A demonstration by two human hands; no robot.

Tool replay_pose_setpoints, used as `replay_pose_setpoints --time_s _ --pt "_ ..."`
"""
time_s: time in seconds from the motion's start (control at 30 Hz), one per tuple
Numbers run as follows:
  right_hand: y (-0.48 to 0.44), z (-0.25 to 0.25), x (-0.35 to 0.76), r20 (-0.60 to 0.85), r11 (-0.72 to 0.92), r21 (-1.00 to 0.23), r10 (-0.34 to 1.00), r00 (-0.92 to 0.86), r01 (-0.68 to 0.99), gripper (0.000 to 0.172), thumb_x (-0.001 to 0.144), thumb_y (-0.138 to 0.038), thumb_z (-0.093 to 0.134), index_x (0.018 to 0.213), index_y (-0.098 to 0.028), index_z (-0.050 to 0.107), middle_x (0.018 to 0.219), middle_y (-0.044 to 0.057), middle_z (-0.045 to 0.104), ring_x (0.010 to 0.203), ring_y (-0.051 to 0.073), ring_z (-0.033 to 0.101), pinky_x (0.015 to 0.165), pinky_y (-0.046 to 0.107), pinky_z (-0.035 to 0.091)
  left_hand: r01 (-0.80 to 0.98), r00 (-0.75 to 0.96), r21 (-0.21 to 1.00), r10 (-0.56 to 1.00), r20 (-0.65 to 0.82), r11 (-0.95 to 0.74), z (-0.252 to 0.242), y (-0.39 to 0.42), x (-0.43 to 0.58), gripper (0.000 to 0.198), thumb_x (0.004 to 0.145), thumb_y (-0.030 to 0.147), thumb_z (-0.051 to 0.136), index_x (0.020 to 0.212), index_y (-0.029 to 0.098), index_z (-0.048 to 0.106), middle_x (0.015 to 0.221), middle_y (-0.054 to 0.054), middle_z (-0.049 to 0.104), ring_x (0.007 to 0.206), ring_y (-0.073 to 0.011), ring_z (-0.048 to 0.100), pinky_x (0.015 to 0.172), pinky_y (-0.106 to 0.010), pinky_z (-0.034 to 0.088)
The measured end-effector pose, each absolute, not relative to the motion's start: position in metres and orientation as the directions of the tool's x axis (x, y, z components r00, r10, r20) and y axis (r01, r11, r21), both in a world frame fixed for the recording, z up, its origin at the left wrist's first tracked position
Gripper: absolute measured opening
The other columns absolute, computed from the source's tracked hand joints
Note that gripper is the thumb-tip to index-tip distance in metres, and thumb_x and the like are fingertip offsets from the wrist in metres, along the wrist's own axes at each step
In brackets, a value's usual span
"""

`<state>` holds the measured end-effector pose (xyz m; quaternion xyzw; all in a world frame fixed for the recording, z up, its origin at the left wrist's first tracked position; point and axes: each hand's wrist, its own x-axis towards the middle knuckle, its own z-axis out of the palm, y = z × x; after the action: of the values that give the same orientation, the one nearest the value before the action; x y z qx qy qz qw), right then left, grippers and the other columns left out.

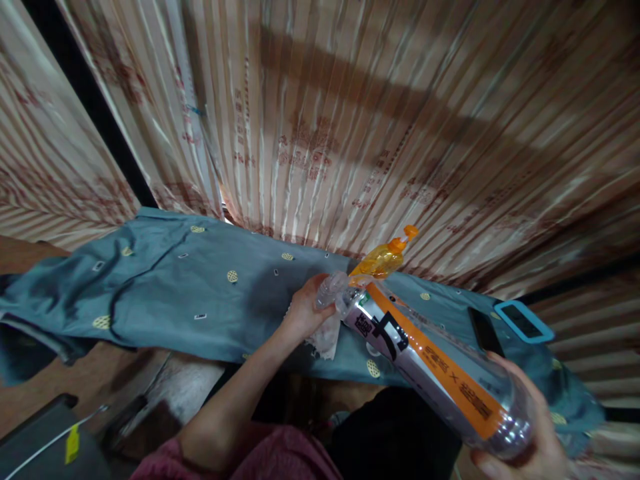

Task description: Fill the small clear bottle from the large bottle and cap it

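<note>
A large clear plastic bottle (pixel 425 367) with a silver and orange label slants across the front. Around its base my right hand (pixel 537 420) is closed. My left hand (pixel 305 310) is closed at the bottle's narrow, see-through upper end; the exact finger hold is partly hidden. Beneath the left hand lies a whitish cloth or tissue (pixel 327 337) with a ragged edge. Just behind the bottle's upper end is a yellow see-through pump bottle (pixel 381 261) with an orange pump head, tilted to the right in view.
A blue-green cloth with yellow pineapple prints (pixel 165 293) covers the long narrow surface. On its right side are a dark phone (pixel 484 330) and a blue-framed device (pixel 525 321). Pleated curtains (pixel 320 133) hang behind. A dark grey object (pixel 50 440) with a white cable stands lower left.
</note>
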<state>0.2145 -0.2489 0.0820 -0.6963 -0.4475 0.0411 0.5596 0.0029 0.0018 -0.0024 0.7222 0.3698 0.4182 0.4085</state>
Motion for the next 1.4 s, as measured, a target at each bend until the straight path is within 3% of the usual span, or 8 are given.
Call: replay_pose_setpoints --time_s 0.33,0.57,0.83,1.1,1.4 --pt "-0.246 0.085 0.208 0.425 0.040 -0.848 0.647 0.633 0.528 0.111 0.046 -0.087 0.092 0.136 -0.027 0.066 0.139 0.007 0.067 0.128 0.038 0.059 0.107 0.041 0.043 0.190 0.375 0.903 0.879 0.296 -0.385 -0.002 0.001 0.004 0.060 0.076 0.015 0.084 0.134 0.019 0.068 0.137 -0.010 0.077 0.130 -0.0321 0.072 0.115 -0.046 0.056" --pt "-0.247 0.084 0.213 0.436 0.029 -0.827 0.662 0.609 0.561 0.109 0.049 -0.088 0.090 0.136 -0.027 0.066 0.138 0.008 0.067 0.122 0.037 0.063 0.098 0.042 0.049 0.202 0.381 0.903 0.880 0.284 -0.379 0.002 0.000 0.003 0.060 0.077 0.015 0.082 0.135 0.020 0.068 0.138 -0.010 0.076 0.131 -0.0316 0.072 0.115 -0.045 0.056" --pt "-0.248 0.083 0.212 0.439 0.040 -0.826 0.671 0.597 0.563 0.107 0.054 -0.084 0.092 0.139 -0.026 0.063 0.141 0.010 0.064 0.131 0.039 0.058 0.109 0.043 0.042 0.189 0.377 0.900 0.875 0.303 -0.393 -0.001 0.001 0.004 0.059 0.076 0.016 0.084 0.133 0.019 0.069 0.140 -0.011 0.076 0.132 -0.0322 0.071 0.116 -0.045 0.055" --pt "-0.249 0.083 0.217 0.478 0.022 -0.766 0.687 0.547 0.642 0.107 0.060 -0.088 0.085 0.143 -0.024 0.062 0.139 0.011 0.066 0.125 0.037 0.063 0.102 0.041 0.049 0.207 0.374 0.905 0.885 0.279 -0.373 0.001 0.000 0.004 0.058 0.078 0.019 0.084 0.134 0.021 0.069 0.139 -0.009 0.076 0.132 -0.0313 0.072 0.116 -0.045 0.055" --pt "-0.251 0.080 0.223 0.465 0.029 -0.775 0.702 0.539 0.631 0.110 0.055 -0.087 0.089 0.142 -0.025 0.062 0.143 0.011 0.064 0.126 0.040 0.062 0.103 0.044 0.048 0.192 0.380 0.903 0.877 0.293 -0.384 -0.001 0.000 0.003 0.060 0.078 0.018 0.082 0.136 0.020 0.067 0.141 -0.011 0.075 0.133 -0.0313 0.071 0.117 -0.046 0.054"
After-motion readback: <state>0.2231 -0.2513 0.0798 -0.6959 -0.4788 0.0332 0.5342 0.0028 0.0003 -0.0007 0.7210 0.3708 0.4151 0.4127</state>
